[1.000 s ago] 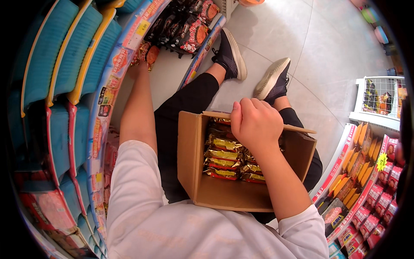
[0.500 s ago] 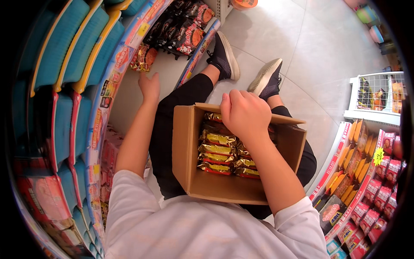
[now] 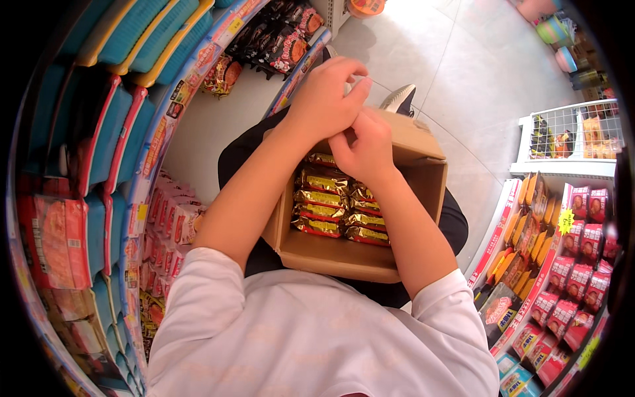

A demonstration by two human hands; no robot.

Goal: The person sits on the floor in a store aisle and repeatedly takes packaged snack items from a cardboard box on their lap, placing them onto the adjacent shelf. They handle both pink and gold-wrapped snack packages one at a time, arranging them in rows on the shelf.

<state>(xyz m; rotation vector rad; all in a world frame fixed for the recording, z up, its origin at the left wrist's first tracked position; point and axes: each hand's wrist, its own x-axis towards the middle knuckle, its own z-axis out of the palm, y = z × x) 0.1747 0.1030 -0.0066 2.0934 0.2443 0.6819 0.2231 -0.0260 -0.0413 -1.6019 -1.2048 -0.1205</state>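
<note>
An open brown cardboard box (image 3: 324, 263) sits tilted on my lap, with rows of gold-and-red foil packets (image 3: 321, 205) inside. My left hand (image 3: 327, 96) is over the box's far left corner, its fingers curled and its thumb bent towards them; what it holds, if anything, is hidden. Just below it and to its right, my right hand (image 3: 365, 144) is closed at the far side of the box, against the raised flap (image 3: 407, 137). Its fingertips are out of sight. The two hands meet or overlap at the wrist and thumb.
On the left shelf, a gold-and-red packet (image 3: 223, 76) lies beside black packets (image 3: 281, 46). Blue trays (image 3: 122, 40) rise close to my left arm, above pink packages (image 3: 172, 212). To the right stand a snack rack (image 3: 559, 278) and a white wire basket (image 3: 569, 135). Grey tiles (image 3: 456, 86) lie ahead.
My left hand has left the shelf packet and moved right, over the box, to my right hand. The box has shifted slightly left and nearer, and its far flap stands higher.
</note>
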